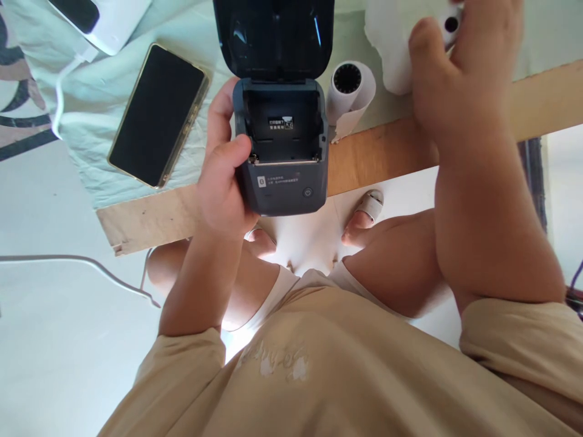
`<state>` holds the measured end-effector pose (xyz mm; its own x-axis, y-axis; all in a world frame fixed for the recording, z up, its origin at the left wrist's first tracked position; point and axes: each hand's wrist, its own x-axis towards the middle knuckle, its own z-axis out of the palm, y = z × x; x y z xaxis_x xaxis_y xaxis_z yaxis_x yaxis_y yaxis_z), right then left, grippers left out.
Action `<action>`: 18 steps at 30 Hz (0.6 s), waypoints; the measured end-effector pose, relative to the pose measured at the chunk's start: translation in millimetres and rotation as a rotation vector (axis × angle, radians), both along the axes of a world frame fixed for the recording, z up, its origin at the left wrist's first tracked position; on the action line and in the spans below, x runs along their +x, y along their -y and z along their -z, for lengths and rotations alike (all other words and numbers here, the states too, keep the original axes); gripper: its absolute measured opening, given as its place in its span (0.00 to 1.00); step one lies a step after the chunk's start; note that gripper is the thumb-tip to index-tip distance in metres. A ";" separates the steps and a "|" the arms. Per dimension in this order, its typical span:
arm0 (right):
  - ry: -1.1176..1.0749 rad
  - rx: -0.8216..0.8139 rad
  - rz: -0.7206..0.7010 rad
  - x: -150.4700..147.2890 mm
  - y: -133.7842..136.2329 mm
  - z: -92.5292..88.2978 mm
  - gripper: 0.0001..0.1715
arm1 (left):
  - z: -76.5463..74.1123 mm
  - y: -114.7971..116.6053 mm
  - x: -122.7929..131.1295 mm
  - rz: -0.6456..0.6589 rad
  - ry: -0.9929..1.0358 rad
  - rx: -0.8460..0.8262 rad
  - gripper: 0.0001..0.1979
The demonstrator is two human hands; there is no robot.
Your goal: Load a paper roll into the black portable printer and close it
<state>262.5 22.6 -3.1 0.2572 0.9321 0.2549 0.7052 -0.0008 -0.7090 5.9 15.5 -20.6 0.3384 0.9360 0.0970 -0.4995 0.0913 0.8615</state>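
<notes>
My left hand [225, 170] is wrapped round the left side of a dark label printer [286, 188], its thumb on the top edge. The printer's glossy black lid [276, 39] stands raised, and its inner bay shows a small printed sticker and no roll. At the upper right, my right hand [464, 73] grips a white paper roll [449, 30] with a dark core; the frame's top edge cuts off some fingers. A loose strip of white paper [389, 48] hangs left of that thumb. Between printer and right hand, another white paper roll [339, 100] stands on end, its torn tail loose.
A phone with a dark screen [157, 115] lies on the pale green cloth [200, 30] at left. Behind it is a white device [116, 24] with a white cable [59, 97] plugged in. The table's wooden edge [382, 152] runs before my lap.
</notes>
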 end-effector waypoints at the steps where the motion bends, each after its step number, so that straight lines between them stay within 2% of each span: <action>1: 0.068 0.025 0.014 -2.0 -1.5 1.6 0.23 | 0.0 0.0 0.2 -0.003 0.005 0.000 0.16; 5: 0.191 0.090 -0.017 -10.9 2.4 0.2 0.26 | 5.0 -2.3 1.3 0.002 0.003 0.012 0.17; 8: 0.275 0.026 -0.046 -14.0 6.1 -3.6 0.28 | 8.8 -3.5 1.4 -0.023 0.014 0.039 0.17; 11: 0.322 -0.041 -0.024 -15.3 5.0 -5.8 0.35 | 8.3 -3.4 -0.9 -0.021 -0.019 0.011 0.18; 15: 0.308 -0.066 0.029 -15.7 0.8 -5.9 0.37 | 6.8 -4.3 -3.3 0.037 -0.012 0.032 0.20; 18: 0.206 0.000 0.020 -12.7 -1.3 -2.4 0.39 | 7.8 -4.5 -1.1 0.020 0.025 0.046 0.18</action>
<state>249.8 23.9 -0.6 0.2177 0.9274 0.3041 0.8354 -0.0159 -0.5494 4.8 20.0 -28.5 0.3541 0.9233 0.1486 -0.5196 0.0622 0.8522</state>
